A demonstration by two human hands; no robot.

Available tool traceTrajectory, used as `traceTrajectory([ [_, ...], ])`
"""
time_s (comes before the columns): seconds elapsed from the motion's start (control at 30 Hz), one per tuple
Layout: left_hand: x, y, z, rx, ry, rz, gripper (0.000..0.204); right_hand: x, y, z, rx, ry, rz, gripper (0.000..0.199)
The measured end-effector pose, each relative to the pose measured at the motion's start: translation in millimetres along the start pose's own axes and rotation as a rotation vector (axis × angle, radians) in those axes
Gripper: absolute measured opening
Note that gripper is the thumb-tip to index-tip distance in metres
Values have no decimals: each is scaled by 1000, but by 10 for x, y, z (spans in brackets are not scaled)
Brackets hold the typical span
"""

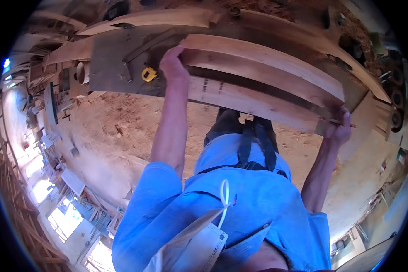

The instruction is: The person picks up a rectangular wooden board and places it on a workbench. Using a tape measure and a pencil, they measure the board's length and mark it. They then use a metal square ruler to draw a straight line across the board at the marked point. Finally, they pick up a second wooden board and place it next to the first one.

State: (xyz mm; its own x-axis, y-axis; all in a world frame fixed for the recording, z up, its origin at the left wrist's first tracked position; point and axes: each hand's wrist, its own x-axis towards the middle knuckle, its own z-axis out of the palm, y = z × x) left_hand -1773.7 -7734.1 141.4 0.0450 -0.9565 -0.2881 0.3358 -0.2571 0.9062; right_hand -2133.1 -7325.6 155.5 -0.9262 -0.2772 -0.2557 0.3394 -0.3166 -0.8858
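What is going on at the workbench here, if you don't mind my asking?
A person in a blue shirt stands at a dark workbench in a sawdust-covered wood shop, gripping a stack of long pale planks. The left hand holds the stack's left end, and the right hand holds its right end, with a pencil between the fingers. A yellow tape measure lies on the bench beside the left hand. More boards lie along the bench's far side.

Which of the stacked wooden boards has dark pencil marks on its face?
The nearest board, lowest in the head view, closest to the person's body. Short dark marks sit near its left end, beside the left hand; the two boards behind it show plain faces.
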Motion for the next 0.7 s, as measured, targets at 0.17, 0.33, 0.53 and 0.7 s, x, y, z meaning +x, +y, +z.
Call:
traceTrajectory([
  [0.17,103,-3,-37,-254,-106,-155,22,-71,-47,22,192,-91,-19,27],
  [0.33,136,32,-94,-269,-58,-144,28,-142,-33,110,218,-18,-45,26],
  [0.53,31,178,-23,-144,-54,-52,29,-279,-125,337,122,31,-36,22],
  [0.7,171,454,245,569,-155,123,34,-209,-328,639,-337,97,108,26],
])
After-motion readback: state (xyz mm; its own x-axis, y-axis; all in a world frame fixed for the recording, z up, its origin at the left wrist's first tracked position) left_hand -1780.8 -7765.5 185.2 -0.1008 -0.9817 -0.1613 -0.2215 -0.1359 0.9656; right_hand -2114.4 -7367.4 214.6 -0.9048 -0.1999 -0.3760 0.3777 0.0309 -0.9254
